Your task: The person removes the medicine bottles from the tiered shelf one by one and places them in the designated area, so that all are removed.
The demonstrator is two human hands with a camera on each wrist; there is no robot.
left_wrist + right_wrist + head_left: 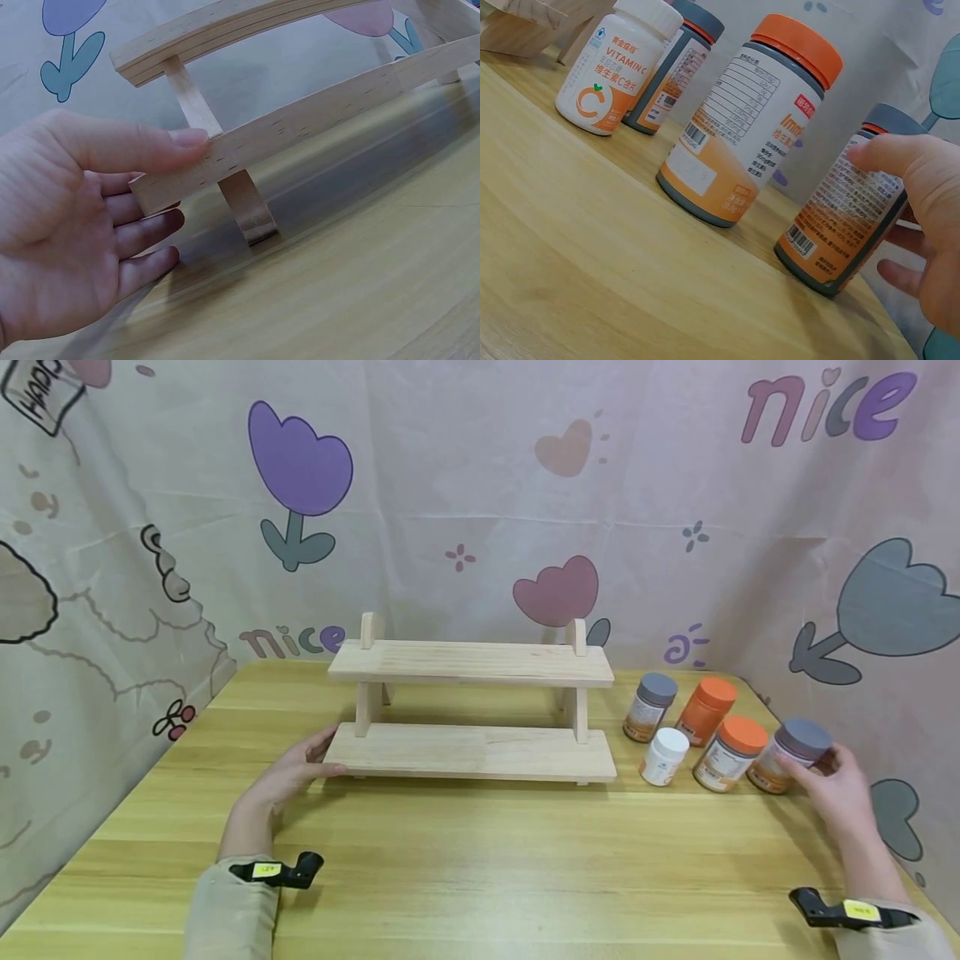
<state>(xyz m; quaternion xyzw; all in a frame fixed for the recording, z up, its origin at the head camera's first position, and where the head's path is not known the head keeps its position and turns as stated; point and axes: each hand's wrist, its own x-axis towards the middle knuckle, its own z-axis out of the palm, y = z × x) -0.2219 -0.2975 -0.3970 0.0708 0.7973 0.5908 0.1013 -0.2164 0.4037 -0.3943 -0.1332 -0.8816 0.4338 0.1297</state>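
Observation:
A two-tier wooden shelf stands on the table, its upper board above the lower one. My left hand grips the lower board's left end; in the left wrist view the thumb lies along its front edge, fingers around the end. At the right, my right hand holds a grey-lidded supplement bottle, thumb on its label and other fingers partly hidden behind it. The bottle stands upright. Just left of it is an orange-lidded bottle with a white and orange label.
Between that bottle and the shelf are a small white vitamin C bottle, another grey-lidded bottle and an all-orange bottle. A printed curtain hangs behind the wooden table.

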